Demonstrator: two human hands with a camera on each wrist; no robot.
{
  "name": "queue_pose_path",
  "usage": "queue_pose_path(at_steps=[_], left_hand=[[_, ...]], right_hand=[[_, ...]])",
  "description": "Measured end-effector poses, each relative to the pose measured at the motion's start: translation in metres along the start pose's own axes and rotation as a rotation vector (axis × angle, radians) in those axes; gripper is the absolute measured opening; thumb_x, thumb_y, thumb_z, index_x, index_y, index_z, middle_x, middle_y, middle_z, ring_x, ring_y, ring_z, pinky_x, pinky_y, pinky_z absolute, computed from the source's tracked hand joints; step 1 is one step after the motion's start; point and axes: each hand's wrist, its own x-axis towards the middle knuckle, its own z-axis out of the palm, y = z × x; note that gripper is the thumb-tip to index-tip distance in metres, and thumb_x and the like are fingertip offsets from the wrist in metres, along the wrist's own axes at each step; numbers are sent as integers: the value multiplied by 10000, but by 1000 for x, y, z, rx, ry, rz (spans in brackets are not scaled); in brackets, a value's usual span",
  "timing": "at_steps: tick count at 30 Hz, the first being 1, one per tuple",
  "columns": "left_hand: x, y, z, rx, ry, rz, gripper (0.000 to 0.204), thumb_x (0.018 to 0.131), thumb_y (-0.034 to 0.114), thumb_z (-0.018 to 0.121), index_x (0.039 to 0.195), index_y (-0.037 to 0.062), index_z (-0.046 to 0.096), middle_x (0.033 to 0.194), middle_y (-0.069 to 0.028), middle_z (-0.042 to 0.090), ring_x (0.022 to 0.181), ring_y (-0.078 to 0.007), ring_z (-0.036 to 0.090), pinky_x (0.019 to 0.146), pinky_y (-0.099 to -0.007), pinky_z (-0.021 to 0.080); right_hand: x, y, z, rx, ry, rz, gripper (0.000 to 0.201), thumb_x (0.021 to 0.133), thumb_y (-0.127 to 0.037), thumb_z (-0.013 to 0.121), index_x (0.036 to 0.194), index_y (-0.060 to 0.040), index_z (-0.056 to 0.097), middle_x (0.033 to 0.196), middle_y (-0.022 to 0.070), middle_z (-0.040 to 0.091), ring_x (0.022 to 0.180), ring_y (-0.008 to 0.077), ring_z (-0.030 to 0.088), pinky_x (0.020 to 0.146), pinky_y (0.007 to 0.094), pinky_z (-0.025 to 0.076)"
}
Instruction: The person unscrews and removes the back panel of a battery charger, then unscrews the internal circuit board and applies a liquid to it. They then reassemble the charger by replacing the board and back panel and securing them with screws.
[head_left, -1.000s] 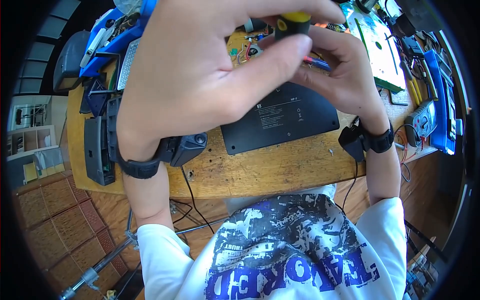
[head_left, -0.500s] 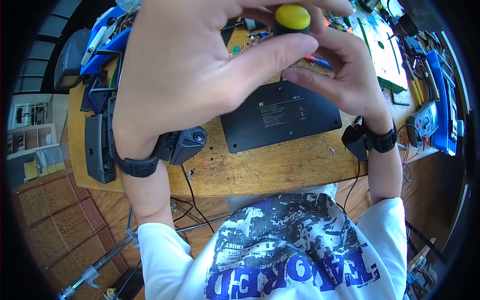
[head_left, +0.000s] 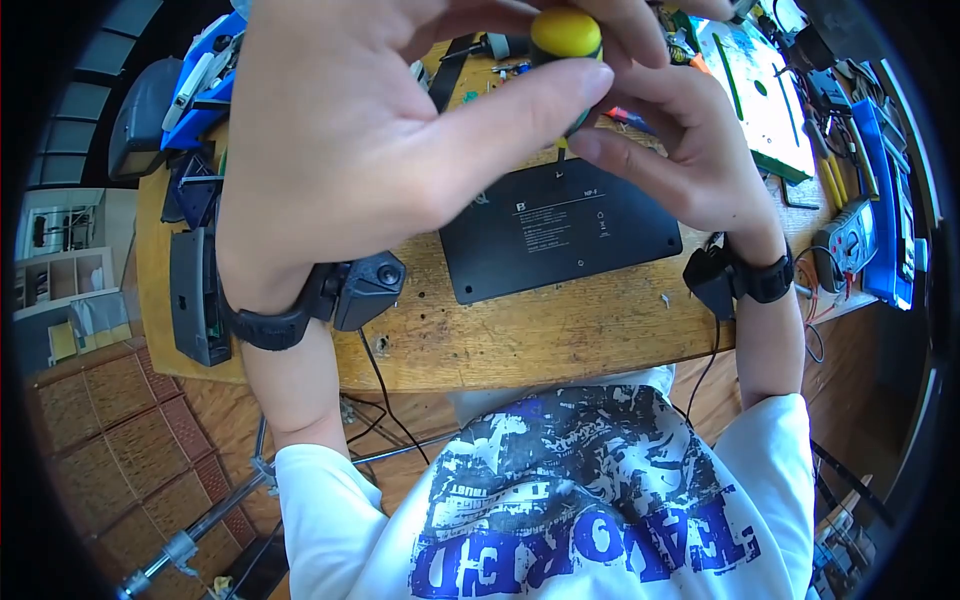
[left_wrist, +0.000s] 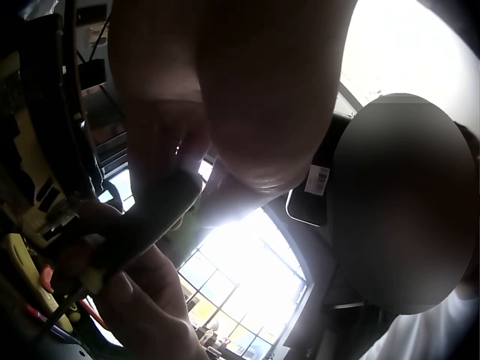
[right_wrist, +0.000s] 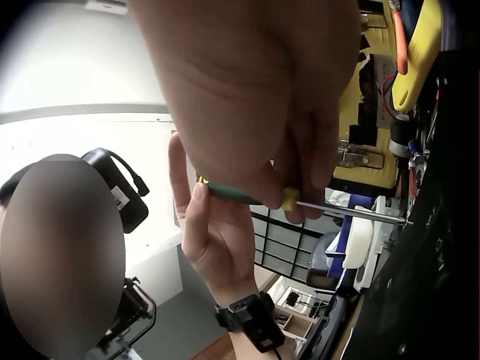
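Observation:
A screwdriver [head_left: 566,35] with a green handle and yellow end cap stands nearly upright over a flat black panel [head_left: 560,240] printed with white text. My left hand [head_left: 360,160] pinches the top of the handle between thumb and fingers. Lower down, the fingers of my right hand [head_left: 685,150] hold it round the yellow collar, as the right wrist view shows. The metal shaft [right_wrist: 352,213] reaches the panel's surface, its tip at a small mark near the far edge. In the left wrist view the handle [left_wrist: 146,221] is dark against the window.
On the right lie a multimeter [head_left: 845,245], a blue tray [head_left: 885,200] of tools and a white, green-edged board [head_left: 755,100]. A long black casing [head_left: 195,300] sits at the table's left edge. Another blue tray [head_left: 205,75] stands behind it.
The screwdriver's yellow cap has come fully into view and shifted slightly left. My left hand has moved a little left with it. The right hand and panel stay nearly in place.

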Motion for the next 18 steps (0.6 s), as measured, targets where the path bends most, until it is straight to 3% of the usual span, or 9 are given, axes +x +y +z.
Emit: queue_pose_path(at_steps=[3, 5, 8, 12, 14, 15, 18], left_hand=[[-4, -7, 4, -142, 63, -11, 397, 806, 61, 969, 1145, -45, 790, 992, -112, 786, 819, -127, 724, 730, -249, 597], [-2, -7, 4, -236, 108, -18, 403, 805, 68, 973, 1147, -45, 791, 989, -109, 785, 818, -124, 721, 725, -249, 595], [2, 15, -5, -64, 79, -51, 412, 856, 34, 916, 1235, -45, 775, 1017, -116, 783, 872, -145, 731, 790, -274, 603], [-2, 7, -2, -106, 51, -63, 415, 889, 4, 866, 1286, -44, 756, 1040, -126, 781, 909, -159, 733, 835, -288, 603], [-2, 3, -1, -141, 27, -66, 419, 910, -17, 832, 1319, -44, 744, 1055, -133, 780, 933, -168, 734, 864, -298, 603], [-2, 4, -8, -153, -43, -75, 426, 925, -57, 779, 1348, -37, 730, 1077, -136, 776, 974, -180, 734, 909, -305, 600], [-1, -9, -22, -49, -111, -37, 444, 901, -35, 827, 1335, -36, 736, 1056, -132, 776, 948, -175, 735, 878, -302, 602]], right_hand=[[1, -3, 3, 27, 14, -33, 287, 924, -60, 872, 1178, 22, 766, 1033, 88, 792, 985, 155, 758, 863, 314, 604], [2, -10, 3, -166, 22, -41, 277, 932, -33, 855, 1186, 21, 760, 1031, 86, 793, 980, 162, 761, 866, 313, 602], [4, -9, -6, -240, -79, 25, 455, 907, -163, 903, 1300, -3, 738, 1049, 81, 806, 961, 159, 762, 904, 328, 609], [3, -12, -5, -243, -73, -12, 411, 939, -137, 866, 1300, 3, 729, 1063, 76, 807, 949, 155, 751, 899, 328, 612], [2, -6, -3, -3, -89, 82, 352, 1003, -45, 784, 1318, 65, 673, 1240, 112, 729, 1147, 180, 715, 1036, 333, 571], [1, -5, -6, 52, -144, 114, 428, 1004, -32, 780, 1378, 89, 612, 1365, 132, 665, 1242, 181, 668, 1130, 340, 526], [1, -1, 1, 59, -31, -14, 364, 982, -49, 816, 1304, 53, 679, 1234, 99, 725, 1118, 154, 696, 1020, 323, 571]])
